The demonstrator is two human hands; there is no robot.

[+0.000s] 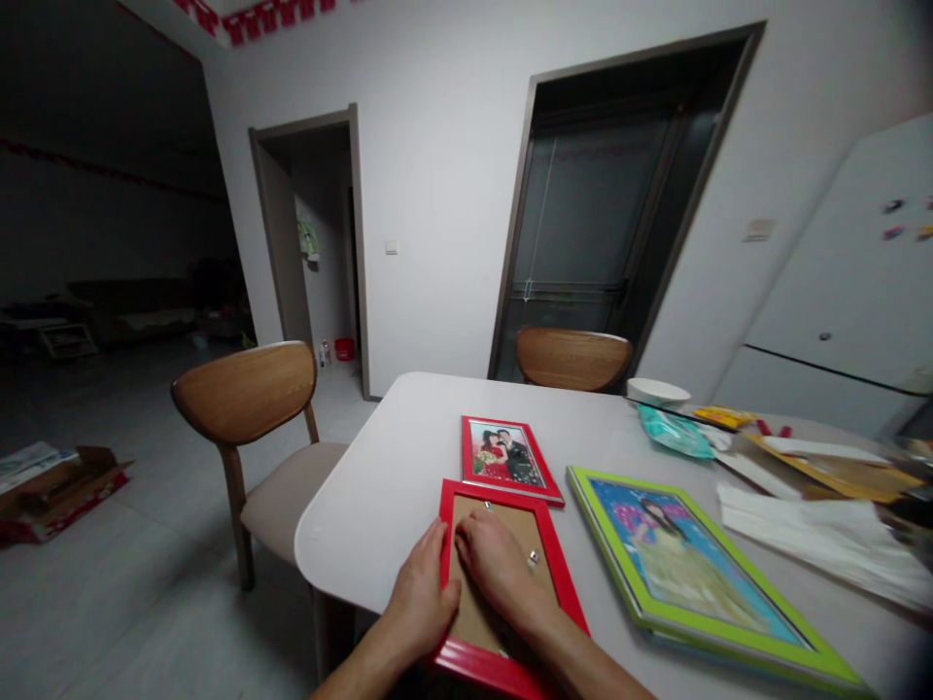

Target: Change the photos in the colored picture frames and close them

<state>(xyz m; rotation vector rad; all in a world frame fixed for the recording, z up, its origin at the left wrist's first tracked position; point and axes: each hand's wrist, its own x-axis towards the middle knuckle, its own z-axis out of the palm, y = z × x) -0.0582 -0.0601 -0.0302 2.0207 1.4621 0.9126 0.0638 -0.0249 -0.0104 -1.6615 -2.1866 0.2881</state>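
A red picture frame (554, 583) lies face down on the white table (394, 467), its brown cardboard backing up. My left hand (423, 593) rests on the frame's left edge, fingers together and lying flat. My right hand (496, 564) presses on the backing with its fingers curled down near the top, close to a small metal clip (533, 558). Beyond it lies a smaller red frame (508, 457) holding a photo of two people, face up. To the right lies a large green frame (692, 574) with a portrait, face up.
White folded paper or cloth (823, 540), a teal packet (674, 433), a white bowl (658, 392) and flat cardboard pieces (838, 467) crowd the table's right side. Two wooden chairs (252, 408) stand at the left and far sides. A cardboard box (58, 486) sits on the floor.
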